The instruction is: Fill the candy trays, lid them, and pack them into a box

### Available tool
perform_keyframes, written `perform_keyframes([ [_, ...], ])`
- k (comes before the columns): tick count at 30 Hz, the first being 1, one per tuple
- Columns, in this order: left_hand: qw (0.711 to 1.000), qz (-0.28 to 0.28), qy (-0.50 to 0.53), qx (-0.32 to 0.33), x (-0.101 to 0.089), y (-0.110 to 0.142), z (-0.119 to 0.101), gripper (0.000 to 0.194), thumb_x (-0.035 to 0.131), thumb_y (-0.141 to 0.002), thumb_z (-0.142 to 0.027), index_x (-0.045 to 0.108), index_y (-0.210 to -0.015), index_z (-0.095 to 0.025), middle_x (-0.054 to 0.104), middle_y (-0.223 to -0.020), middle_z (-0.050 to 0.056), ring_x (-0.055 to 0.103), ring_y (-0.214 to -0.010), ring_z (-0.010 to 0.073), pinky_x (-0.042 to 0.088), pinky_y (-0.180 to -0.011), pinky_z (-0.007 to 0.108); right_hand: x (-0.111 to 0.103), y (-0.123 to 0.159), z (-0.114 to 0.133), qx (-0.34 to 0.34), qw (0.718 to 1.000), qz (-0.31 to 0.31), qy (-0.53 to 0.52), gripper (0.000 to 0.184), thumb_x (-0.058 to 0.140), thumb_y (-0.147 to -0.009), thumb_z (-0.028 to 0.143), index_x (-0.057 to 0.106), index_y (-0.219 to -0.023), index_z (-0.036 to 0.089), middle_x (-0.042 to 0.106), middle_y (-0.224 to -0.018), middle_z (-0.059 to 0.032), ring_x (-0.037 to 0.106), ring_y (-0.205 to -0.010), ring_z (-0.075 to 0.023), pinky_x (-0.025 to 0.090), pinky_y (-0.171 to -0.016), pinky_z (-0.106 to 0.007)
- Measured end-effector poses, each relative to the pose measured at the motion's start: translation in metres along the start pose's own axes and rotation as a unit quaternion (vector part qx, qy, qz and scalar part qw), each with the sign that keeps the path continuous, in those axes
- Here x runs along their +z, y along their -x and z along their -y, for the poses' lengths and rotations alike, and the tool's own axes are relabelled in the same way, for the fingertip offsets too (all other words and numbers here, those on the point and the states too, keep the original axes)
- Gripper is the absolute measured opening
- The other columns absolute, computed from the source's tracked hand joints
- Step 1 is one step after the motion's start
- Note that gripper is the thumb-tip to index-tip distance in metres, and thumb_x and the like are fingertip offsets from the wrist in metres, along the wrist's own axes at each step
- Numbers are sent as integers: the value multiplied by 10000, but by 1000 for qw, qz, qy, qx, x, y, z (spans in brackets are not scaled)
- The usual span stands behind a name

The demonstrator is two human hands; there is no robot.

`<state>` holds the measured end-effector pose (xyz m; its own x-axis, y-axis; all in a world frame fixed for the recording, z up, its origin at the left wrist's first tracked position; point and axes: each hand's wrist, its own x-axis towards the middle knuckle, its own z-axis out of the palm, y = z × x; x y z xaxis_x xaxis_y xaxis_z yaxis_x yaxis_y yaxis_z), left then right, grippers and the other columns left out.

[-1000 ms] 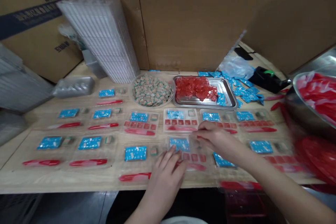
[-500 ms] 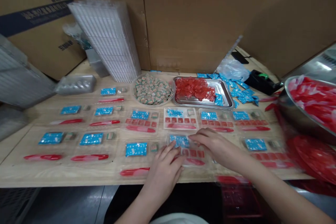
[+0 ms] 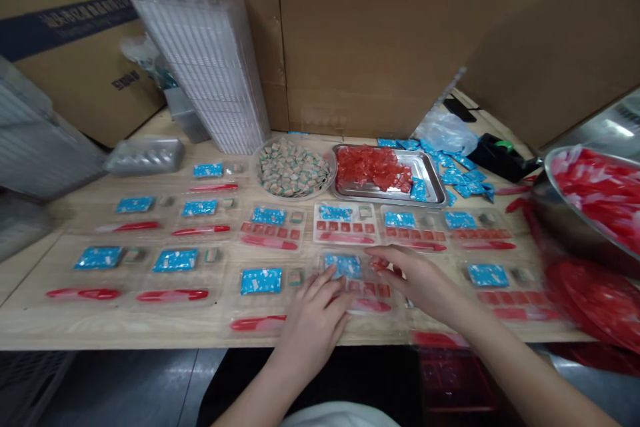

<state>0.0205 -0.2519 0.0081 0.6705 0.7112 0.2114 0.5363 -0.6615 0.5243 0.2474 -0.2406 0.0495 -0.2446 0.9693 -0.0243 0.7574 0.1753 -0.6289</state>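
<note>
My left hand (image 3: 316,310) lies with fingers stretched over the left part of a clear plastic tray near the front edge of the table. That tray holds a blue printed packet (image 3: 342,265), a row of small red squares (image 3: 369,289) and a red-and-pink plastic knife-like piece (image 3: 371,305). Above the tray's right side, my right hand (image 3: 413,277) is closed, with red translucent pieces (image 3: 380,264) showing at its fingertips. To the left, another tray carries a blue packet (image 3: 261,281), a small wrapped block (image 3: 295,277) and a red piece, but no red squares show in it.
Several similar filled trays (image 3: 345,223) stand in rows. Behind them are a bowl of small wrapped blocks (image 3: 293,167), a metal tray (image 3: 430,177) with red pieces, and loose blue packets (image 3: 465,180). A metal bowl (image 3: 575,213) stands right, stacked clear trays (image 3: 215,73) behind left.
My right hand has drawn slightly back to the right, and red pieces now show at its fingertips. My left hand keeps its place on the tray.
</note>
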Motion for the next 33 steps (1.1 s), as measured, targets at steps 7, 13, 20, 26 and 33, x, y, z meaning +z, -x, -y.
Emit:
perform_keyframes([
  [7, 1000, 1, 3, -1, -1, 1, 1, 253, 507, -866, -184, 594, -1099, -236, 606, -1172, 62, 410, -1277, 256, 407, -999, 471, 2, -2, -1, 43, 999, 7, 6, 206, 556, -802, 177, 647, -986, 199, 705, -959, -51, 662, -809, -176, 538, -716, -296],
  [13, 1000, 9, 7, -5, -1, 1, 2, 243, 522, -858, -187, 594, -1084, -240, 611, -1164, 47, 403, -1281, 252, 395, -1012, 470, 29, 8, 3, -52, 988, -27, 144, 161, 522, -789, 68, 625, -848, 177, 659, -801, -74, 608, -793, -219, 514, -731, -371],
  [20, 1000, -4, 5, -5, 0, 1, 1, 280, 523, -849, -159, 587, -1106, -250, 612, -1175, 37, 417, -1271, 254, 415, -1000, 475, -33, -49, -45, 70, 989, -97, 85, 182, 502, -840, 263, 623, -954, 188, 652, -891, -68, 611, -756, -179, 483, -692, -300],
  [26, 1000, -8, -3, 3, -1, 1, 0, 300, 538, -831, -145, 590, -1112, -237, 612, -1183, 51, 438, -1257, 266, 438, -984, 481, -49, -122, -96, 181, 955, -162, 171, 268, 555, -760, 164, 618, -1018, 133, 642, -922, -139, 603, -839, -256, 440, -737, -352],
  [33, 1000, -6, 1, 0, -1, -1, 0, 303, 536, -836, -153, 586, -1122, -239, 614, -1172, 55, 424, -1270, 258, 420, -1005, 475, -37, -110, -89, 148, 973, -160, 72, 304, 502, -813, 255, 602, -1089, 175, 654, -877, -69, 602, -754, -190, 474, -702, -324],
])
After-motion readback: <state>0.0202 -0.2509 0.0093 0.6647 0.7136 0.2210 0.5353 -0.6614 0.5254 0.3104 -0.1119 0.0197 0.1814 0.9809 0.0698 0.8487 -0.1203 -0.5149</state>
